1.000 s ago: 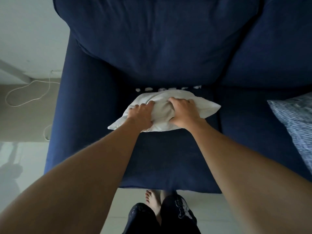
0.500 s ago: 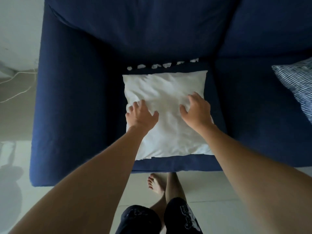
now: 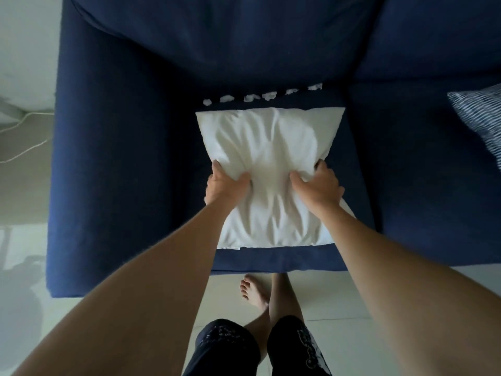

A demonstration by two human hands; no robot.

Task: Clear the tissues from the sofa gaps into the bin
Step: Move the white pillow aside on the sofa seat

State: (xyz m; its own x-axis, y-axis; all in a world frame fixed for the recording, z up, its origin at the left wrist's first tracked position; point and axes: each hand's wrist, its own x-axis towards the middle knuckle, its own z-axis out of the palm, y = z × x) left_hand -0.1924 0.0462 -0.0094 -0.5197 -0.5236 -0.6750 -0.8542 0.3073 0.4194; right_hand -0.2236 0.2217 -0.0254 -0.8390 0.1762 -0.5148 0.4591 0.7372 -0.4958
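Several white crumpled tissues (image 3: 261, 95) sit in a row in the gap between the seat and the back cushion of the dark blue sofa (image 3: 122, 158). A white pillow (image 3: 271, 164) lies flat on the seat just in front of them. My left hand (image 3: 225, 184) grips the pillow's left side and my right hand (image 3: 318, 185) grips its right side, bunching the fabric between them. No bin is in view.
A blue-and-white striped cushion (image 3: 479, 118) lies on the seat at the right edge. A white cable (image 3: 24, 142) trails on the floor left of the sofa. My bare legs and feet (image 3: 257, 294) stand on pale tiles in front of the seat.
The pillow went from bunched at the back of the seat to lying flat. My hands slid toward its near half and closed on its sides.
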